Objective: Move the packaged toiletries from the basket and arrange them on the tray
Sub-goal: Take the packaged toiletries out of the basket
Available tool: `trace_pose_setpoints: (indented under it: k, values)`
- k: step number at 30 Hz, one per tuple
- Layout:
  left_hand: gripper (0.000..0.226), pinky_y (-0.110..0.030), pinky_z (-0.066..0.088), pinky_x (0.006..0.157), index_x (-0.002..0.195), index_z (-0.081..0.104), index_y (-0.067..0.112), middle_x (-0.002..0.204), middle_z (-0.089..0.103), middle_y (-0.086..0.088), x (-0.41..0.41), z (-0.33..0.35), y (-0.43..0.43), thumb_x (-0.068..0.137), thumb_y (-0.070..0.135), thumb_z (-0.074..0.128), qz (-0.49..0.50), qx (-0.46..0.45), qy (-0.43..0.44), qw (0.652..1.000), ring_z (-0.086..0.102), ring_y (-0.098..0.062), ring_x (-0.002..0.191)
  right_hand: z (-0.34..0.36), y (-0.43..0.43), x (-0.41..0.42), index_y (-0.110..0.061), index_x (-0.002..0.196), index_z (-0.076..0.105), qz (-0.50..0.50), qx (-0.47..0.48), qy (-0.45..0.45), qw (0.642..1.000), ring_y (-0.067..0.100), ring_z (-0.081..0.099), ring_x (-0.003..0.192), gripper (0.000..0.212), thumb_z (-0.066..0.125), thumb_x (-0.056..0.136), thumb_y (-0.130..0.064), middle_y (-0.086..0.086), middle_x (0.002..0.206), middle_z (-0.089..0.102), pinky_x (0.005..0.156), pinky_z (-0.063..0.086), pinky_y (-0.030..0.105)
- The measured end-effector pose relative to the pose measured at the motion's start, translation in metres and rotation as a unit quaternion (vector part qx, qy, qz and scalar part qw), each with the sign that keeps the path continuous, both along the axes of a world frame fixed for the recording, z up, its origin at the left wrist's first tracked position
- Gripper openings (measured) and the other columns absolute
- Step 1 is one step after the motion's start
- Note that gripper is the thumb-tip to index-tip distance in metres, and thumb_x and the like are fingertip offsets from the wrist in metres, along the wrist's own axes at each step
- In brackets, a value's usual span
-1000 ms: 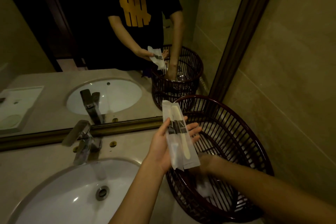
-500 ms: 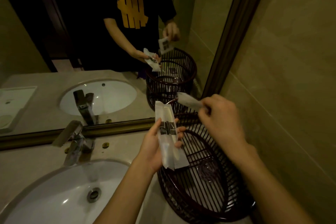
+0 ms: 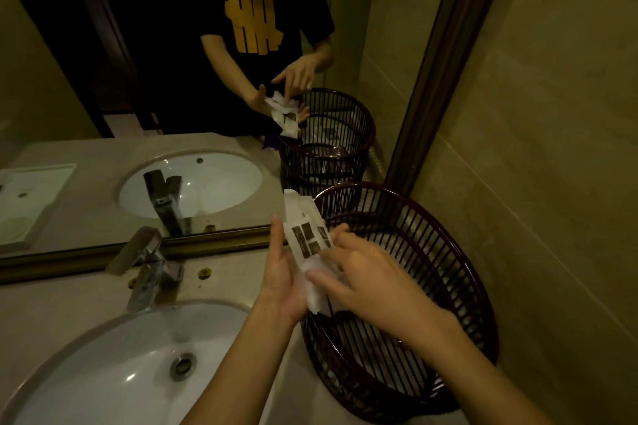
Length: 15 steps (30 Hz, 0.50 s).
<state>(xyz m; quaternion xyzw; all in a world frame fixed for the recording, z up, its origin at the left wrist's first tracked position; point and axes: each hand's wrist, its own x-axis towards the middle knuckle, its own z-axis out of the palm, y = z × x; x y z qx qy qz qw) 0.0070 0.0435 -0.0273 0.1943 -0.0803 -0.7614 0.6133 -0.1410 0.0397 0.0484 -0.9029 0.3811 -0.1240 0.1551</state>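
Observation:
A dark round slatted basket [image 3: 459, 272] stands on the counter against the right wall. Above its left rim my left hand [image 3: 281, 272] holds a small stack of white toiletry packets [image 3: 303, 235] with dark labels, upright in its palm. My right hand [image 3: 366, 278] lies against the front of the stack, its fingers pressing a packet onto it. The part of the basket floor that I can see holds no packets; my arms hide the rest. A white tray shows only as a reflection [image 3: 24, 197] at the mirror's far left.
A white sink [image 3: 114, 373] with a chrome tap [image 3: 145, 262] fills the counter to the left. The mirror [image 3: 172, 79] behind reflects a person in a black shirt, the sink and the basket. A tiled wall [image 3: 552, 148] closes the right side.
My right hand rose from inside the basket with a packet and has brought it onto the stack held in my left hand. The view has shifted slightly.

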Motion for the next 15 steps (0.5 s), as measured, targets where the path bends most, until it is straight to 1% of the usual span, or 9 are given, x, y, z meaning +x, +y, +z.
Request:
trace_pose_setpoints:
  k: [2, 3, 4, 6, 7, 9, 10, 12, 15]
  values:
    - [0.086, -0.057, 0.045, 0.106, 0.130, 0.064, 0.003, 0.142, 0.056, -0.027, -0.002, 0.003, 0.000, 0.068, 0.060, 0.081, -0.005, 0.007, 0.004, 1.000, 0.054, -0.041, 0.132, 0.003, -0.009, -0.017, -0.032, 0.116, 0.069, -0.024, -0.001, -0.047, 0.999, -0.007, 0.052, 0.085, 0.051, 0.035, 0.096, -0.063, -0.023, 0.095, 0.051, 0.071, 0.040, 0.013]
    - [0.077, -0.055, 0.045, 0.107, 0.129, 0.065, 0.001, 0.140, 0.058, -0.027, -0.004, 0.005, -0.001, 0.072, 0.051, 0.081, -0.006, 0.020, -0.003, 1.000, 0.055, -0.039, 0.131, 0.003, -0.017, -0.026, -0.033, 0.112, 0.071, -0.053, -0.008, -0.085, 0.995, -0.008, 0.052, 0.081, 0.049, 0.035, 0.096, -0.062, -0.022, 0.090, 0.051, 0.068, 0.037, 0.012]
    - [0.069, -0.052, 0.047, 0.106, 0.130, 0.063, 0.000, 0.138, 0.060, -0.026, -0.007, 0.007, -0.003, 0.077, 0.041, 0.079, -0.003, 0.037, -0.020, 0.999, 0.058, -0.037, 0.128, 0.001, -0.028, -0.034, -0.032, 0.105, 0.073, -0.089, -0.010, -0.128, 0.988, -0.006, 0.053, 0.079, 0.047, 0.037, 0.095, -0.060, -0.019, 0.087, 0.054, 0.066, 0.038, 0.014]
    - [0.058, -0.045, 0.056, 0.088, 0.134, 0.057, 0.001, 0.122, 0.070, -0.020, -0.012, 0.005, -0.006, 0.082, 0.022, 0.071, 0.016, 0.074, -0.069, 0.995, 0.069, -0.031, 0.110, -0.006, -0.054, -0.046, -0.026, 0.096, 0.077, -0.164, -0.008, -0.178, 0.970, 0.000, 0.059, 0.078, 0.042, 0.046, 0.095, -0.054, -0.011, 0.084, 0.063, 0.068, 0.045, 0.022]
    - [0.054, -0.041, 0.056, 0.079, 0.134, 0.055, 0.002, 0.109, 0.073, -0.017, -0.014, 0.004, -0.006, 0.083, 0.016, 0.067, 0.027, 0.079, -0.077, 0.994, 0.071, -0.028, 0.096, -0.012, -0.068, -0.048, -0.024, 0.094, 0.077, -0.190, 0.006, -0.163, 0.968, 0.005, 0.062, 0.079, 0.036, 0.052, 0.095, -0.049, -0.008, 0.084, 0.066, 0.069, 0.048, 0.026]
    - [0.046, -0.033, 0.051, 0.065, 0.132, 0.053, 0.009, 0.090, 0.064, -0.010, -0.016, 0.005, -0.005, 0.086, 0.007, 0.057, 0.043, 0.054, -0.052, 0.996, 0.061, -0.020, 0.077, -0.032, -0.094, -0.044, -0.025, 0.096, 0.077, -0.204, 0.071, -0.075, 0.974, 0.010, 0.066, 0.083, 0.022, 0.063, 0.094, -0.041, -0.006, 0.086, 0.071, 0.069, 0.050, 0.028]
    - [0.047, -0.030, 0.048, 0.060, 0.134, 0.051, 0.012, 0.085, 0.058, -0.008, -0.017, 0.005, -0.004, 0.088, 0.005, 0.053, 0.051, 0.041, -0.035, 0.997, 0.055, -0.017, 0.072, -0.045, -0.103, -0.039, -0.024, 0.099, 0.076, -0.198, 0.109, -0.019, 0.974, 0.012, 0.068, 0.086, 0.018, 0.067, 0.092, -0.038, -0.005, 0.090, 0.073, 0.070, 0.051, 0.027]
    - [0.052, -0.027, 0.042, 0.053, 0.138, 0.047, 0.015, 0.082, 0.051, -0.005, -0.019, 0.006, -0.003, 0.088, 0.003, 0.048, 0.062, 0.031, -0.023, 0.997, 0.048, -0.014, 0.067, -0.073, -0.114, -0.022, -0.020, 0.105, 0.075, -0.169, 0.166, 0.074, 0.969, 0.017, 0.069, 0.095, 0.020, 0.071, 0.089, -0.031, 0.001, 0.100, 0.073, 0.077, 0.054, 0.029]
    - [0.050, -0.025, 0.040, 0.050, 0.141, 0.047, 0.014, 0.080, 0.048, -0.004, -0.023, 0.007, -0.002, 0.092, 0.002, 0.042, 0.070, 0.035, -0.025, 0.997, 0.042, -0.013, 0.065, -0.107, -0.112, 0.008, -0.014, 0.113, 0.070, -0.113, 0.191, 0.187, 0.957, 0.026, 0.065, 0.109, 0.025, 0.068, 0.091, -0.027, 0.009, 0.116, 0.069, 0.092, 0.055, 0.039]
